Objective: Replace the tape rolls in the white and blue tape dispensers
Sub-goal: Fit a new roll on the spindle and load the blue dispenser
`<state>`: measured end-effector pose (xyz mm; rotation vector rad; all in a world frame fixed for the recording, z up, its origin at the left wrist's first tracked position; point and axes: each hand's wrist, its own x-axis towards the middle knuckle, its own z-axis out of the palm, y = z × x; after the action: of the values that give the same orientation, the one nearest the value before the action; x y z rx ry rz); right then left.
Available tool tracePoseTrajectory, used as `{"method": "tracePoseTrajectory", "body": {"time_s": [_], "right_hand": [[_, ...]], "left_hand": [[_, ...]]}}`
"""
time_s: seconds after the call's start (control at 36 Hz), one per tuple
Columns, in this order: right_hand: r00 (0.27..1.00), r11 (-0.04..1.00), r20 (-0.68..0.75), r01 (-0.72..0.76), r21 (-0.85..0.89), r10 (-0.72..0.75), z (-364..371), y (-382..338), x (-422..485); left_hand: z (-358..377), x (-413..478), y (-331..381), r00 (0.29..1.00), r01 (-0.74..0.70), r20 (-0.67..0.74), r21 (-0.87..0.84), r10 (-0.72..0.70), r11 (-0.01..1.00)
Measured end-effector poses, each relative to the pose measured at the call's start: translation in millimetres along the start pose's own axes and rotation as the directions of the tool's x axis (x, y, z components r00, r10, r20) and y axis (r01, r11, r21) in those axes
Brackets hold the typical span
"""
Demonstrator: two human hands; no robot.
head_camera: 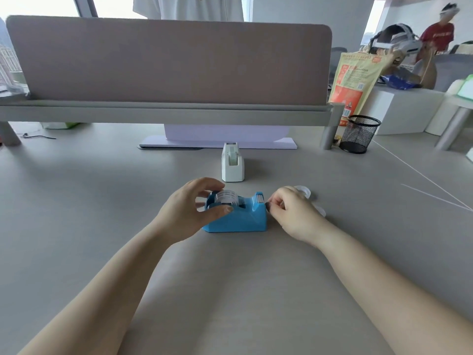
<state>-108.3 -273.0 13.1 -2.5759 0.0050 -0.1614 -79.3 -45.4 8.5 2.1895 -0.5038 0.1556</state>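
The left hand [189, 213] curls round the roll [226, 197] seated in the blue dispenser [240, 221], with the thumb on the near face and the fingers over the top and far side. The roll is white-labelled and sits in the cradle at the dispenser's 9 o'clock end.

The right hand [294, 213] has its thumb and forefinger pressed together against the cutter [259, 199] at the 3 o'clock end. Whether a tape end lies between them cannot be told.

The blue dispenser rests on the grey desk [230, 278], mid-frame. At its 12 o'clock, just apart, stands the white dispenser [232, 172] with a pale green roll [232, 156] in it. A clear roll [303, 191] lies flat at 2 o'clock, partly hidden behind the right hand, and another glint shows at 3 o'clock, too hidden to name.

Farther off at 1 o'clock stands a black mesh cup [359, 134] with an orange bag [353, 80] behind it.
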Motion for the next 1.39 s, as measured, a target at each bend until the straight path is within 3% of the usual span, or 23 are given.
{"method": "tracePoseTrajectory", "body": {"time_s": [0.28,0.58,0.69,0.81,0.92,1.06,1.19,1.28,1.39], "right_hand": [[0.995,0.994,-0.076,-0.067,-0.081,0.061,2,-5,-5],[0.99,0.994,-0.127,0.042,-0.101,-0.054,1,1,-3],[0.991,0.982,-0.126,0.067,0.177,-0.045,-4,-3,-7],[0.996,0.963,-0.06,-0.051,0.266,0.069,-6,-5,-8],[0.994,0.988,-0.058,-0.082,0.129,0.09,-7,-8,-13],[0.999,0.996,-0.016,0.03,-0.089,-0.031,-9,-17,-21],[0.999,0.978,-0.013,0.032,-0.208,-0.035,-7,-20,-24],[1.0,0.981,0.005,0.021,-0.193,-0.021,-3,-19,-23],[0.997,1.0,-0.077,0.001,0.002,-0.001,4,-21,-22]], "left_hand": [[1,0,0,1.0,0.004,0.002,-0.005,-0.004,1.0],[1,-2,1,1.0,0.022,0.004,-0.044,-0.022,0.999],[-2,-3,3,0.999,0.044,0.011,-0.092,-0.043,0.995],[-3,-6,0,0.994,0.093,0.062,-0.115,-0.086,0.989],[-1,-7,-1,0.99,0.126,0.075,-0.128,-0.117,0.984],[-2,-7,-1,0.992,0.113,0.055,-0.072,-0.109,0.991],[-1,-8,-2,0.993,0.113,0.038,-0.04,-0.112,0.993],[-1,-10,-2,0.991,0.136,0.012,0.012,-0.136,0.991],[-1,-13,0,0.972,0.231,-0.071,0.14,-0.223,0.963]]}}
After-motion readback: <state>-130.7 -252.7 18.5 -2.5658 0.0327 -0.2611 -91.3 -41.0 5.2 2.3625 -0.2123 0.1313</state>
